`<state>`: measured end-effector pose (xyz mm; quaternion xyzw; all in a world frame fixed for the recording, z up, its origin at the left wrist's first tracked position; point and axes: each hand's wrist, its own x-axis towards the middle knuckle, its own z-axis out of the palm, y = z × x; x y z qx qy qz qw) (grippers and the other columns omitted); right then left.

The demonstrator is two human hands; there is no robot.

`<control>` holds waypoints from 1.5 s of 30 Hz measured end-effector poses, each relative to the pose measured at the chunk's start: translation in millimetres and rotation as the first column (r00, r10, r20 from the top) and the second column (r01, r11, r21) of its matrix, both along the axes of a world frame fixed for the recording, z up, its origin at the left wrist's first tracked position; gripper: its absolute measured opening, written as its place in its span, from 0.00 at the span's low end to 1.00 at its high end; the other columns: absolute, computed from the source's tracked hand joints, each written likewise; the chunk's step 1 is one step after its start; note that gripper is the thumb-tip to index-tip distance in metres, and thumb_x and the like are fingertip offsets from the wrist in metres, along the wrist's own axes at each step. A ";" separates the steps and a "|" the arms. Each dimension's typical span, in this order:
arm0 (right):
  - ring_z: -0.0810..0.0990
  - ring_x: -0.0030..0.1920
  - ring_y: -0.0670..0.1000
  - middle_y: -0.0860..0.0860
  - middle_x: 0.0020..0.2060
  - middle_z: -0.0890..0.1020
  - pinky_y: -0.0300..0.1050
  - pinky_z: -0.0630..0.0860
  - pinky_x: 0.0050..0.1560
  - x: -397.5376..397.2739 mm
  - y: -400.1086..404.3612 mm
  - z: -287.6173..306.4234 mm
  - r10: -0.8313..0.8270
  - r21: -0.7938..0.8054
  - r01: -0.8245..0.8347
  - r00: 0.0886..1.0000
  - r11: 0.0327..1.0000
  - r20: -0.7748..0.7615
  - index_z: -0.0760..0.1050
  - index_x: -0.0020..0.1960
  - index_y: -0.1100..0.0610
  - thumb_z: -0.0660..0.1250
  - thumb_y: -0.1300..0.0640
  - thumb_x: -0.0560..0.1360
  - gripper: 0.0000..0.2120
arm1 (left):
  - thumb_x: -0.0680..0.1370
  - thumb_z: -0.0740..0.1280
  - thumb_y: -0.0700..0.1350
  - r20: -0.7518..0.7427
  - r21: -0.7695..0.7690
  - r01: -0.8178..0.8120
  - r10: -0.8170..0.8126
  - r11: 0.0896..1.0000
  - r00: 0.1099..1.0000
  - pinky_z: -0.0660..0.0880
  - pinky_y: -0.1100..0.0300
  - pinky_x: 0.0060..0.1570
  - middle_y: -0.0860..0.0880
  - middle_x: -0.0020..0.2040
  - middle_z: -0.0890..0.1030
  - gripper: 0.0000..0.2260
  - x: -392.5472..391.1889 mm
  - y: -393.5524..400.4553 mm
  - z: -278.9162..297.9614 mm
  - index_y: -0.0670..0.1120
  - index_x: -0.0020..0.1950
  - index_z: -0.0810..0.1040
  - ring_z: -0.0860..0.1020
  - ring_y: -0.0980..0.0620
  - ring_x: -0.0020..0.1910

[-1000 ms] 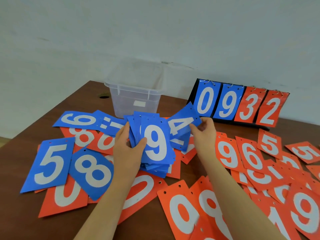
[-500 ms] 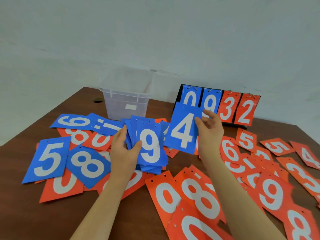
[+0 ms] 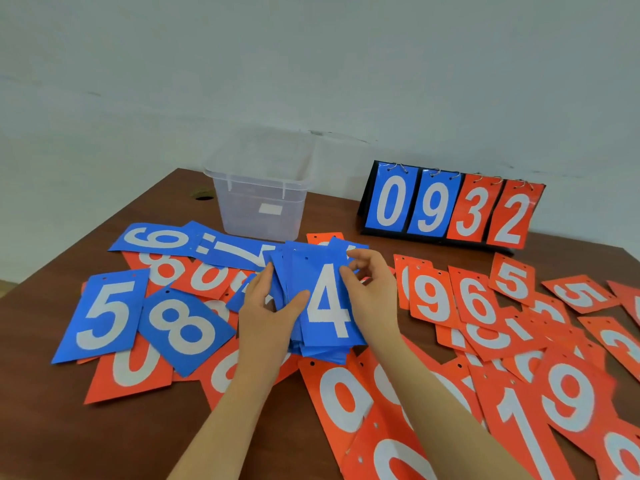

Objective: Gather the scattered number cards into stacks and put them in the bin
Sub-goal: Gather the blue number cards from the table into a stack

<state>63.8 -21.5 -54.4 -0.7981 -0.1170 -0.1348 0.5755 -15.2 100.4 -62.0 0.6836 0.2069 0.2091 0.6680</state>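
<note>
My left hand [image 3: 268,311] grips a stack of blue number cards [image 3: 320,348] from its left side, thumb across the front. The top card is a blue 4 [image 3: 327,306]. My right hand [image 3: 372,289] holds the stack's right edge, fingers curled at the top corner. A clear plastic bin [image 3: 258,192] stands behind the stack, empty as far as I can see. Loose blue cards, a 5 [image 3: 105,317], an 8 [image 3: 183,329] and a 9 [image 3: 156,239], lie to the left. Several red cards [image 3: 433,299] are scattered right and front.
A black flip scoreboard [image 3: 450,209] showing 0 9 3 2 stands at the back right. The brown table [image 3: 41,427] has a cable hole [image 3: 204,196] left of the bin. A pale wall rises behind the table.
My right hand picked up the blue 4 card from the table, lifted it and laid it on top of the stack, covering the blue 9. My left hand kept hold of the stack.
</note>
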 end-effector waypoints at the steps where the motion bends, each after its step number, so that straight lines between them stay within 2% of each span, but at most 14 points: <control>1: 0.74 0.42 0.41 0.43 0.40 0.76 0.26 0.69 0.40 1.8 0.6 -0.8 0.010 -0.031 -0.010 1.000 0.999 0.003 0.73 0.53 0.51 0.66 0.61 0.76 0.08 | 0.73 0.70 0.45 -0.021 0.036 -0.005 0.005 0.999 1.000 0.78 0.56 0.49 0.51 0.70 0.66 0.30 1.6 1.0 -1.0 0.55 0.72 0.62 0.70 0.54 0.64; 5: 0.75 0.49 0.47 0.47 0.46 0.76 0.37 0.72 0.46 29.3 -8.3 -2.3 -0.047 -0.120 0.047 0.999 0.992 0.000 0.76 0.57 0.54 0.66 0.58 0.76 0.10 | 0.75 0.68 0.42 -0.010 0.083 -0.069 0.070 0.994 0.998 0.75 0.53 0.56 0.53 0.70 0.66 0.28 8.3 10.2 -1.4 0.52 0.72 0.62 0.67 0.58 0.63; 11: 0.71 0.64 0.54 0.52 0.63 0.73 0.56 0.70 0.64 96.6 -24.2 -21.3 -0.114 -0.510 0.019 0.981 0.860 -0.155 0.72 0.64 0.52 0.68 0.48 0.73 0.22 | 0.75 0.68 0.42 0.012 0.105 -0.099 0.098 0.990 0.995 0.71 0.59 0.55 0.53 0.70 0.65 0.28 26.5 24.7 3.1 0.51 0.72 0.62 0.68 0.56 0.63; 17: 0.61 0.72 0.51 0.47 0.72 0.65 0.57 0.48 0.71 118.1 -20.0 -20.9 -0.037 -0.770 -0.145 0.976 0.621 -0.213 0.60 0.73 0.48 0.65 0.41 0.73 0.32 | 0.75 0.68 0.43 0.003 0.100 -0.093 0.093 0.991 0.996 0.74 0.51 0.58 0.52 0.69 0.68 0.27 43.4 27.8 -0.3 0.53 0.71 0.64 0.70 0.52 0.64; 22: 0.61 0.69 0.56 0.51 0.68 0.63 0.55 0.50 0.71 117.1 -23.5 -12.2 -0.065 -0.818 -0.121 0.980 0.562 -0.189 0.57 0.73 0.45 0.67 0.39 0.71 0.35 | 0.75 0.68 0.42 0.001 0.110 -0.106 0.106 0.988 0.994 0.73 0.54 0.57 0.52 0.70 0.66 0.27 41.8 30.9 -0.4 0.52 0.71 0.63 0.69 0.52 0.65; 24: 0.64 0.66 0.56 0.52 0.64 0.66 0.53 0.56 0.68 112.7 -23.1 -8.5 -0.029 -0.777 -0.097 0.989 0.621 -0.146 0.59 0.73 0.46 0.69 0.47 0.72 0.33 | 0.75 0.68 0.42 -0.015 0.134 -0.120 0.123 0.984 0.992 0.72 0.57 0.55 0.52 0.71 0.65 0.27 38.8 33.1 -0.6 0.52 0.72 0.62 0.68 0.51 0.67; 27: 0.71 0.61 0.54 0.54 0.59 0.72 0.40 0.67 0.57 100.0 -23.0 -3.6 0.042 -0.563 -0.064 0.998 0.824 -0.052 0.66 0.70 0.52 0.62 0.63 0.77 0.22 | 0.75 0.67 0.43 -0.016 0.171 -0.131 0.135 0.977 0.991 0.71 0.60 0.54 0.52 0.71 0.65 0.27 32.5 35.2 -0.6 0.52 0.72 0.62 0.67 0.52 0.67; 29: 0.72 0.60 0.51 0.55 0.59 0.73 0.27 0.66 0.49 86.3 -25.8 3.7 -0.008 -0.420 0.024 0.999 0.907 0.041 0.70 0.67 0.57 0.59 0.66 0.78 0.18 | 0.75 0.67 0.43 -0.005 0.184 -0.131 0.134 0.974 0.991 0.72 0.60 0.53 0.52 0.71 0.65 0.27 28.0 34.0 1.9 0.52 0.72 0.62 0.68 0.52 0.67; 31: 0.72 0.56 0.46 0.54 0.58 0.75 0.20 0.67 0.43 70.8 -28.4 13.0 -0.075 -0.278 0.108 0.989 0.954 0.127 0.71 0.62 0.59 0.60 0.66 0.78 0.14 | 0.76 0.67 0.43 0.007 0.192 -0.136 0.137 0.972 0.991 0.72 0.59 0.54 0.51 0.71 0.65 0.27 22.6 30.2 5.4 0.51 0.72 0.62 0.68 0.52 0.67; 35: 0.75 0.47 0.44 0.46 0.47 0.74 0.38 0.76 0.45 37.5 -29.8 34.2 -0.163 -0.024 0.172 0.964 0.985 0.211 0.69 0.53 0.54 0.63 0.65 0.77 0.09 | 0.76 0.66 0.43 0.021 0.216 -0.136 0.134 0.967 0.991 0.72 0.55 0.58 0.51 0.71 0.65 0.27 7.8 22.5 11.9 0.50 0.73 0.61 0.66 0.51 0.68; 38: 0.75 0.40 0.42 0.48 0.45 0.73 0.32 0.72 0.34 10.1 -30.9 47.0 -0.152 0.142 0.126 0.970 0.982 0.189 0.65 0.57 0.49 0.62 0.67 0.76 0.16 | 0.76 0.66 0.43 0.025 0.211 -0.130 0.128 0.969 0.991 0.71 0.48 0.63 0.50 0.72 0.64 0.26 -3.5 17.7 13.4 0.50 0.73 0.62 0.64 0.51 0.70; 40: 0.72 0.33 0.40 0.49 0.41 0.71 0.30 0.69 0.29 -8.9 -31.1 49.2 -0.133 0.221 0.091 0.974 0.971 0.184 0.63 0.63 0.47 0.61 0.69 0.75 0.24 | 0.76 0.66 0.42 0.053 0.217 -0.135 0.127 0.967 0.991 0.67 0.53 0.66 0.50 0.72 0.64 0.26 -12.8 12.7 14.8 0.49 0.73 0.62 0.63 0.52 0.71; 42: 0.71 0.35 0.43 0.48 0.44 0.73 0.31 0.69 0.28 -24.9 -29.8 46.1 -0.121 0.250 0.077 0.978 0.965 0.167 0.62 0.68 0.46 0.60 0.69 0.75 0.28 | 0.76 0.66 0.40 0.076 0.227 -0.142 0.128 0.963 0.989 0.64 0.61 0.61 0.50 0.71 0.65 0.26 -21.3 7.3 17.7 0.47 0.72 0.62 0.63 0.53 0.70; 45: 0.76 0.47 0.54 0.50 0.62 0.74 0.31 0.73 0.33 -41.3 -25.0 37.0 -0.121 0.258 0.086 0.985 0.962 0.120 0.61 0.69 0.40 0.60 0.68 0.75 0.30 | 0.76 0.66 0.40 0.085 0.223 -0.142 0.126 0.964 0.988 0.66 0.60 0.60 0.49 0.70 0.66 0.26 -30.7 3.4 17.1 0.47 0.72 0.63 0.64 0.53 0.68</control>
